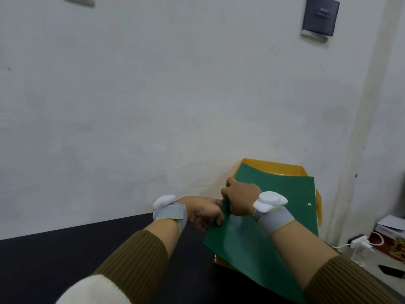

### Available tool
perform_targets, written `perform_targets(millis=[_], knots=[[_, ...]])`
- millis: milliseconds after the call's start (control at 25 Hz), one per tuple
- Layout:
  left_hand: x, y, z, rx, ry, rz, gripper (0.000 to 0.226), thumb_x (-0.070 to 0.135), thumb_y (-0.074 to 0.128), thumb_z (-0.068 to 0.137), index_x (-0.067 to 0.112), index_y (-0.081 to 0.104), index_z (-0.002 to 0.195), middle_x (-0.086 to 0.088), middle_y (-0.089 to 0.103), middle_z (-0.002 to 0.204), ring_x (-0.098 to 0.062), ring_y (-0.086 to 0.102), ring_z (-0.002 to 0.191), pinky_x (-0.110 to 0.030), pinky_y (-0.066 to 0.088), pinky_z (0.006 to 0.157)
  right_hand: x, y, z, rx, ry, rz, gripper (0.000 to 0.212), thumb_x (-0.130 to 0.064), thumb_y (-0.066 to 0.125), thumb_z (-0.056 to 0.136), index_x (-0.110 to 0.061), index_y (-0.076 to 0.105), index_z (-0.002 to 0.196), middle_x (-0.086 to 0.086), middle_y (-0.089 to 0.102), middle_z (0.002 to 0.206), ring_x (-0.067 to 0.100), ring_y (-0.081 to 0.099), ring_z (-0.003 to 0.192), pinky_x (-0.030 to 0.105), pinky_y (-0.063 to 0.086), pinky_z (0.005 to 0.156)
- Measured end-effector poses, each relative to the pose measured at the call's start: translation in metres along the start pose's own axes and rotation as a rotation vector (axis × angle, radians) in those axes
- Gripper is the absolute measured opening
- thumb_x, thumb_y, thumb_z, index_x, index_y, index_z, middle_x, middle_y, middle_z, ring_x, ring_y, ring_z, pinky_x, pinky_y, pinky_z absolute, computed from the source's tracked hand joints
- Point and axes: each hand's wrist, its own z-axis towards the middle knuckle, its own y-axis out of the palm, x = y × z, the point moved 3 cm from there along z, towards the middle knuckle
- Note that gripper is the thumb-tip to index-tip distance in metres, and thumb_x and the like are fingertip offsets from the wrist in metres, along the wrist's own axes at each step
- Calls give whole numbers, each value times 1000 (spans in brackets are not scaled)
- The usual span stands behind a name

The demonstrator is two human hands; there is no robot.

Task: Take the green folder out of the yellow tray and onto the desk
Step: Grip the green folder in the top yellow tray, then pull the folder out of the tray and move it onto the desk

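Note:
A flat green folder [274, 207] lies on top of the yellow tray [282, 166], whose rim shows at the far end and under the near left corner. The tray stands on the black desk [65, 255] against the wall. My left hand [203, 212] pinches the folder's left edge with its fingers curled. Just beyond it, my right hand [240, 197] grips the same left edge, with its fingers wrapped around it. Both wrists wear grey bands with white devices.
The white wall rises right behind the desk and tray. To the right, past the desk edge, sit a white box [392, 229], a white plug and cable [361, 241] and a dark phone [392, 270]. Bare black desk stretches to the left of the tray.

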Motion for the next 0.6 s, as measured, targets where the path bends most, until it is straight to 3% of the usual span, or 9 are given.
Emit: perform_targets(millis=[120, 240, 320, 400, 480, 600], knots=[[1, -7, -9, 15, -10, 26, 38, -3, 47, 84, 16, 53, 116, -15, 51, 107, -32, 51, 93, -39, 45, 77, -6, -14, 0, 49, -24, -21, 28, -21, 51, 89, -14, 62, 114, 5, 51, 123, 29, 61, 106, 33, 39, 68], [-1, -15, -21, 80, -11, 73, 36, -2, 47, 81, 8, 54, 115, -14, 46, 88, -26, 44, 65, -33, 39, 63, -14, -32, 1, 92, -27, -21, 26, -20, 50, 88, -11, 64, 109, 6, 53, 117, 29, 61, 104, 33, 40, 67], [-4, -22, -29, 150, -8, 85, 34, -1, 48, 81, 6, 55, 114, -15, 48, 86, -24, 41, 59, -30, 37, 56, -23, -44, 1, 126, -34, -36, 26, -21, 51, 87, -13, 65, 107, 5, 54, 115, 27, 61, 103, 32, 40, 67], [-8, -31, -36, 202, -15, 80, 42, 4, 51, 81, 5, 56, 123, -18, 61, 105, -31, 61, 81, -36, 53, 71, -33, -54, 1, 153, -40, -45, 26, -23, 52, 87, -15, 65, 107, 4, 55, 114, 26, 61, 103, 31, 40, 67], [-10, -41, -41, 265, -26, 118, 47, 10, 54, 79, 6, 56, 126, -18, 64, 122, -35, 65, 106, -45, 55, 94, -41, -62, 2, 150, -48, -36, 27, -26, 52, 87, -17, 66, 108, 4, 55, 113, 25, 61, 102, 31, 41, 68], [-16, -56, -50, 363, -6, 215, 44, 13, 54, 77, 6, 63, 120, -18, 67, 120, -33, 65, 109, -43, 54, 96, -52, -73, 1, 145, -73, -32, 28, -24, 50, 87, -21, 66, 110, 3, 55, 113, 25, 61, 102, 31, 39, 67]])
